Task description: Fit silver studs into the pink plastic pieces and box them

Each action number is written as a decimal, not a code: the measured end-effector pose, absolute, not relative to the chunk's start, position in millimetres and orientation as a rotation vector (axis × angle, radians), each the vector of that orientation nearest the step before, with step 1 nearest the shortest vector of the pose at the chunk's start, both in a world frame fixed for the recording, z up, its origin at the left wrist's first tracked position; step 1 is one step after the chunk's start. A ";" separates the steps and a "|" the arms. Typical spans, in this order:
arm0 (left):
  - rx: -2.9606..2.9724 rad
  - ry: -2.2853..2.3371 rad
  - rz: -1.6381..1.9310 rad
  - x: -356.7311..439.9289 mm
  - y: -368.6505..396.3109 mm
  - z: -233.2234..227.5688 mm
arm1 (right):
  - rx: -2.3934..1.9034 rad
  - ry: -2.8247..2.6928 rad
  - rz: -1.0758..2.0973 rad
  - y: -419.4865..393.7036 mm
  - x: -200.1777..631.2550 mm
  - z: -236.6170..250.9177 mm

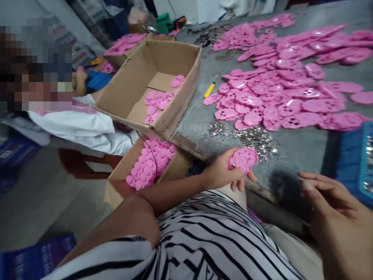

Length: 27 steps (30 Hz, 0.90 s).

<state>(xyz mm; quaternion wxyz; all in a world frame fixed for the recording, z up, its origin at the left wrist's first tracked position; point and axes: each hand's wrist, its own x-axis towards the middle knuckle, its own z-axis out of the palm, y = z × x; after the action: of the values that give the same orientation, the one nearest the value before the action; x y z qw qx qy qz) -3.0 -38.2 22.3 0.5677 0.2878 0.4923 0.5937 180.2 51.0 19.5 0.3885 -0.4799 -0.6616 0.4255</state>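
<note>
My left hand (223, 171) grips a pink paw-shaped plastic piece (244, 159) at the near edge of the grey table (303, 146). My right hand (335, 217) hovers low at the right, fingers loosely apart and holding nothing. A heap of small silvery metal parts (258, 140) lies just beyond the held piece. Many more pink paw pieces (279, 93) are spread over the table behind it.
An open cardboard box (128, 89) with a few pink pieces sits on the table's left edge; a fuller box (119, 182) stands below it. A yellow tool (209, 90) lies by the pile. A blue tray (354, 159) is at right. Another person in white (78, 124) sits left.
</note>
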 end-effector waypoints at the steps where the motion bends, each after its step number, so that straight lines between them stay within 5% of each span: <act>1: 0.656 1.168 1.467 -14.8 -48.8 23.0 | -1.276 -1.689 1.119 47.8 177.3 23.8; 7: 0.279 1.619 1.839 -74.4 -127.7 12.4 | -1.392 -1.670 1.199 49.7 175.2 14.6; 16: -0.450 2.241 1.758 -136.3 -202.2 -47.2 | -1.403 -1.705 1.241 65.9 182.5 -14.8; 27: -0.463 2.363 1.445 -177.1 -184.9 -73.3 | -1.364 -1.739 1.210 60.5 183.5 -10.7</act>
<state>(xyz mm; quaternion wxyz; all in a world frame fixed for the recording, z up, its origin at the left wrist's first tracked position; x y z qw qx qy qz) -177.1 -184.9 -73.3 0.1660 -0.1626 0.8298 0.5075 183.5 60.5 -10.7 0.3058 -0.5154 -0.6571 0.4572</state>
